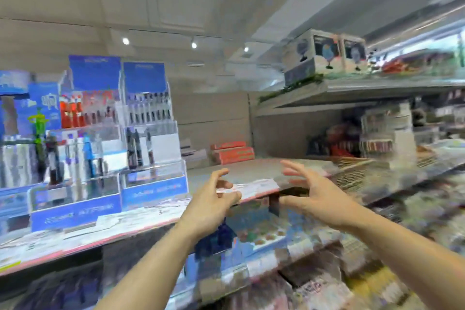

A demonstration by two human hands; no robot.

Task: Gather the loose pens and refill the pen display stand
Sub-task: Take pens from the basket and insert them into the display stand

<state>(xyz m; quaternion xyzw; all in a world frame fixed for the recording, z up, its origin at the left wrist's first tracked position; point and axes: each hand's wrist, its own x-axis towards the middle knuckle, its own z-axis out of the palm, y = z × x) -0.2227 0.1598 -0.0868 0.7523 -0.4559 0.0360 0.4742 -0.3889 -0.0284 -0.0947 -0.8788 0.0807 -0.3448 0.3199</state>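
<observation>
Reaching toward the shelf (234,171), both hands are hovering empty — the left hand (214,199) half-curled, the right hand (312,194) spread wide. The pen display stand (151,133) is standing left of the left hand, pens (137,148) upright inside it.

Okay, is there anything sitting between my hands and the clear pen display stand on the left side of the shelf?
Nothing visible. The left hand and right hand hover empty over the bare shelf, just right of the pen display stand.

Red boxes (232,153) stacked at shelf back; wicker basket (352,171) right; globe boxes (324,51) atop.
</observation>
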